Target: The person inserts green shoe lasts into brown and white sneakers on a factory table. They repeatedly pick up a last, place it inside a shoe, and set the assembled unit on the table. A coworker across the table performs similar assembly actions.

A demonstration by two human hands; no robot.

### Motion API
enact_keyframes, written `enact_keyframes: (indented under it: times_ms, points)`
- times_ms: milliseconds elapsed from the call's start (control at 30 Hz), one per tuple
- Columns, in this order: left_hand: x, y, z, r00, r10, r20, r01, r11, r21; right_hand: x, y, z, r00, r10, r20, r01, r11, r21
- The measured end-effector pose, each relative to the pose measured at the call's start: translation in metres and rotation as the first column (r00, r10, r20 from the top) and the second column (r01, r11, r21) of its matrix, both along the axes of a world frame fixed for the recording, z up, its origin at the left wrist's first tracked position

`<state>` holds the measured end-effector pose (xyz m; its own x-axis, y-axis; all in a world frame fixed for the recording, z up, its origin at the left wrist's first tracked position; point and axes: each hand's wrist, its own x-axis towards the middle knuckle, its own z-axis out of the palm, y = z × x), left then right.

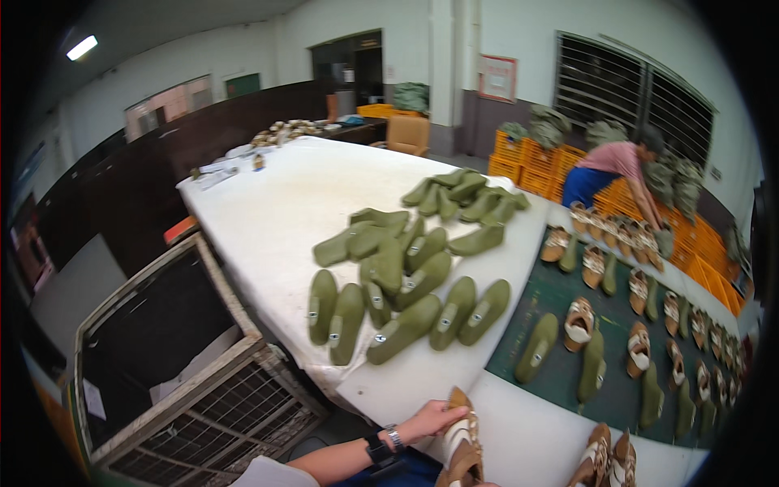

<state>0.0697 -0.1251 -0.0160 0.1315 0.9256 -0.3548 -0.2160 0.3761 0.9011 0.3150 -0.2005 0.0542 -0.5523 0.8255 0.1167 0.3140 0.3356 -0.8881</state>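
Tan-and-white strappy shoe [461, 445]: probably light, straps pliable; best held at ends. Left hand [438, 419] pinches far end; right hand [488, 484] barely visible, grip indeterminable.

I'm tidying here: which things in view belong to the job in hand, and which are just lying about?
Apparently in the job:
brown-and-white shoe in left hand
green foot forms on white table
other shoes on green mat

Seemingly just about:
brown chair
mesh-sided bin

Shoemaking workshop: shoes [462, 448], green lasts [404, 329]
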Motion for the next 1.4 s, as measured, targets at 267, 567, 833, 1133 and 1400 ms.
enact_keyframes:
  times_ms: [267, 567, 833, 1133, 1400]
  points:
    - [-0.001, -0.007, -0.007, 0.964, -0.023, 0.266, 0.012, 0.999, 0.044, -0.012, 0.02, -0.017, 0.993, 0.114, -0.032, -0.099, 0.948, 0.303]
    - [-0.021, -0.033, -0.022, 0.932, 0.203, 0.299, -0.2, 0.979, -0.044, -0.032, 0.025, -0.027, 0.994, 0.069, -0.086, -0.074, 0.996, -0.055]
    - [0.019, -0.049, -0.016, 0.952, -0.23, 0.204, 0.269, 0.945, -0.186, -0.033, 0.027, -0.056, 0.987, -0.068, 0.146, 0.009, 0.928, 0.372]
    - [0.043, -0.012, -0.031, 0.991, -0.127, 0.047, 0.133, 0.977, -0.166, 0.081, 0.022, -0.121, 0.615, -0.762, 0.204, 0.521, 0.587, 0.62]
    - [0.059, -0.017, -0.02, 0.885, 0.052, -0.462, 0.106, 0.945, 0.31, 0.069, 0.028, -0.145, 0.57, -0.766, 0.296, 0.559, 0.626, 0.544]
